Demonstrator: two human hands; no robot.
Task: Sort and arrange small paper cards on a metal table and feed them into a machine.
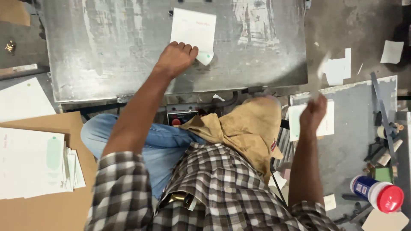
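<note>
My left hand (176, 57) reaches out over a worn grey metal table (107, 51) and grips the lower corner of a white printed sheet (193, 29) lying on it. My right hand (313, 114) is raised at the right and pinches another sheet (322, 70), which is blurred in the air. Under that hand a small stack of white sheets (329, 124) rests on a grey side table (355, 141).
A pile of printed white sheets (32, 164) lies on brown cardboard (47, 214) at the left. A tan cloth (246, 130) covers my lap. A red-capped canister (377, 193) and tools (385, 132) sit at the right; paper scraps (391, 51) litter the floor.
</note>
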